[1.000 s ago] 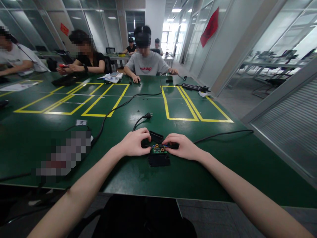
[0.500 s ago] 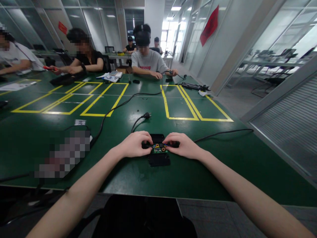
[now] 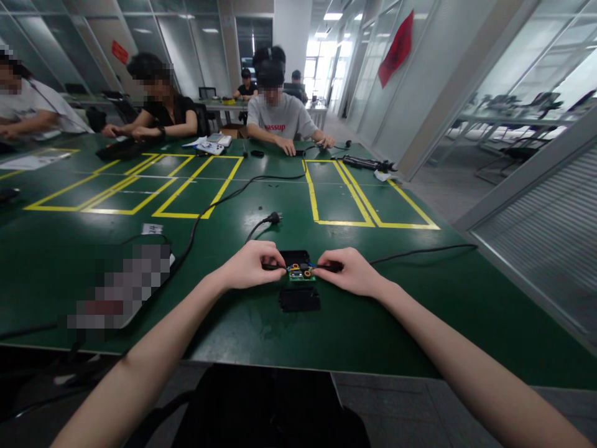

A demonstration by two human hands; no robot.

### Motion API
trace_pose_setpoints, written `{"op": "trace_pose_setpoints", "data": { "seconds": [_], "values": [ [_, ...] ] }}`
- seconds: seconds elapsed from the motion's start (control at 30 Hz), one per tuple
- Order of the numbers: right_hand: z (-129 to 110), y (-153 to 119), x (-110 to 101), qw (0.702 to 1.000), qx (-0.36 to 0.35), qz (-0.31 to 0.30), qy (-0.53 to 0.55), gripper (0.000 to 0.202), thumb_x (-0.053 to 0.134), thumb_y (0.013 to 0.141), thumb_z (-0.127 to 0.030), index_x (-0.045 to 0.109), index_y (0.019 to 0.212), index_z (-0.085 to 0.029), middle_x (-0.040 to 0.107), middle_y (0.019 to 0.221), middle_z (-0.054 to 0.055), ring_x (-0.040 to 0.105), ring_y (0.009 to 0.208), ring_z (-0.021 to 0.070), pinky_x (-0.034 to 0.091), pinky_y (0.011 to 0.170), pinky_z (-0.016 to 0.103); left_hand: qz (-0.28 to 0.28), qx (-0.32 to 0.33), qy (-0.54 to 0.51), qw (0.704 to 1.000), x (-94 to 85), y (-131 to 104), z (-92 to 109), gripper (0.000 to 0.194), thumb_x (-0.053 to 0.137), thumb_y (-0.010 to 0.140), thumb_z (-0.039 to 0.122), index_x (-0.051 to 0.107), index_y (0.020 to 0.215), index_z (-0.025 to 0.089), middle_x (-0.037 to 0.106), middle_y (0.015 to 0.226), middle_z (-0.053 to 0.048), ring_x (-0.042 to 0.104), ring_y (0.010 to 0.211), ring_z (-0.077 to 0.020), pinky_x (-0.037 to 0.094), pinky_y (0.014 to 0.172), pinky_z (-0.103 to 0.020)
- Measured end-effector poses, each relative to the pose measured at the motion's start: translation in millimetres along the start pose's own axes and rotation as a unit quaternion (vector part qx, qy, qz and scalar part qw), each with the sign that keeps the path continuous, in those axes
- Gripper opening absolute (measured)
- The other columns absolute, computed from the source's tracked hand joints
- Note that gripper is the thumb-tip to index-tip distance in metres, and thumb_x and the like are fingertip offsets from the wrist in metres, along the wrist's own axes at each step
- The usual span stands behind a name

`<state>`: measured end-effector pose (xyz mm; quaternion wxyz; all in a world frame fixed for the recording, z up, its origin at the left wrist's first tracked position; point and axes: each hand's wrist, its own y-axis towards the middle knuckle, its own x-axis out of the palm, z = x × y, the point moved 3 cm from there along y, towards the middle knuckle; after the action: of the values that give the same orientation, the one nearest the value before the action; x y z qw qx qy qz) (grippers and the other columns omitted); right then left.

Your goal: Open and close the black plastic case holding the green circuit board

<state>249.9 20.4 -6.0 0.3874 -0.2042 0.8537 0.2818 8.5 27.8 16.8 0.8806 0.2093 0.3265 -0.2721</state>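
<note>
Between my hands is a small green circuit board (image 3: 296,275) with copper coils. A black cable leaves it on each side. My left hand (image 3: 254,264) pinches the left cable end (image 3: 274,267) beside the board. On the other side, my right hand (image 3: 349,269) pinches the right cable end (image 3: 329,268), where thin coloured wires meet the board. One black plastic case half (image 3: 296,255) lies just behind the board, partly hidden by it. Nearer to me rests the other black case half (image 3: 300,299), flat on the table.
A black power plug (image 3: 273,218) lies behind my left hand. A power strip (image 3: 124,286), blurred out, sits at the left with its long cable. Yellow tape rectangles (image 3: 345,223) mark the green table (image 3: 373,339). Across it, a person in a grey shirt (image 3: 275,118) handles a cable.
Both hands and the board have shifted slightly away from me, so a gap now shows between the board and the near case half. The person opposite has lowered their hands to the table.
</note>
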Motion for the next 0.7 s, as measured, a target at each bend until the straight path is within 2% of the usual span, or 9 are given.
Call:
{"op": "trace_pose_setpoints", "data": {
  "seconds": [0.07,0.2,0.27,0.37,0.5,0.6,0.7],
  "values": [
    [-7,-3,-2,0.999,-0.024,-0.013,0.033,0.025,0.066,0.094,-0.036,0.07,0.077,-0.017,0.066,0.064,0.001,0.053,0.053,0.0105,0.037,0.052,0.023,-0.048,-0.032,-0.073,0.996,-0.7,-2,3,0.014,0.074,0.078,0.028,0.074,0.079,0.014,0.061,0.069,0.001,0.053,0.061,-0.0101,0.04,0.058,-0.022],
    [-19,-8,3,0.993,-0.064,-0.064,0.081,0.027,0.066,0.094,-0.034,0.07,0.074,-0.016,0.063,0.06,0.0,0.05,0.05,0.0095,0.035,0.049,0.022,-0.195,-0.103,-0.18,0.959,7.3,-9,4,0.021,0.077,0.075,0.033,0.071,0.078,0.013,0.062,0.058,0.003,0.053,0.053,-0.0093,0.038,0.053,-0.02],
    [-19,-9,7,0.992,-0.071,-0.071,0.081,0.026,0.066,0.093,-0.034,0.07,0.075,-0.016,0.063,0.06,0.0,0.05,0.049,0.0094,0.035,0.049,0.022,-0.218,-0.124,-0.184,0.95,10.5,-10,2,0.021,0.079,0.073,0.032,0.071,0.077,0.014,0.062,0.057,0.003,0.053,0.052,-0.0088,0.036,0.052,-0.02],
    [-15,-8,10,0.995,-0.068,-0.059,0.04,0.026,0.067,0.094,-0.035,0.07,0.076,-0.017,0.064,0.061,0.0,0.052,0.051,0.0098,0.036,0.051,0.022,-0.204,-0.138,-0.168,0.955,12.4,-8,-2,0.02,0.079,0.072,0.031,0.07,0.078,0.014,0.061,0.057,0.004,0.052,0.052,-0.0088,0.034,0.051,-0.02],
    [-11,-6,10,0.998,-0.05,-0.025,-0.023,0.025,0.068,0.093,-0.034,0.069,0.074,-0.018,0.067,0.064,0.001,0.055,0.053,0.0109,0.036,0.054,0.023,-0.148,-0.135,-0.132,0.971,9.8,-4,-6,0.017,0.075,0.071,0.03,0.07,0.077,0.014,0.056,0.056,0.005,0.049,0.052,-0.0088,0.033,0.052,-0.021],
    [-11,-5,10,0.999,-0.031,-0.016,-0.033,0.022,0.069,0.091,-0.034,0.069,0.076,-0.018,0.069,0.066,0.002,0.058,0.055,0.0119,0.037,0.056,0.023,-0.112,-0.124,-0.113,0.979,6.7,-2,-8,0.017,0.074,0.07,0.029,0.071,0.079,0.014,0.055,0.058,0.005,0.048,0.055,-0.0091,0.034,0.054,-0.021],
    [-13,-4,7,0.999,-0.023,-0.026,-0.031,0.017,0.066,0.091,-0.029,0.07,0.079,-0.019,0.068,0.066,0.001,0.057,0.056,0.0118,0.037,0.057,0.023,-0.104,-0.113,-0.098,0.983,4.8,-2,-9,0.018,0.074,0.071,0.03,0.071,0.079,0.015,0.056,0.06,0.005,0.047,0.057,-0.0093,0.034,0.054,-0.022]
  ]
}}
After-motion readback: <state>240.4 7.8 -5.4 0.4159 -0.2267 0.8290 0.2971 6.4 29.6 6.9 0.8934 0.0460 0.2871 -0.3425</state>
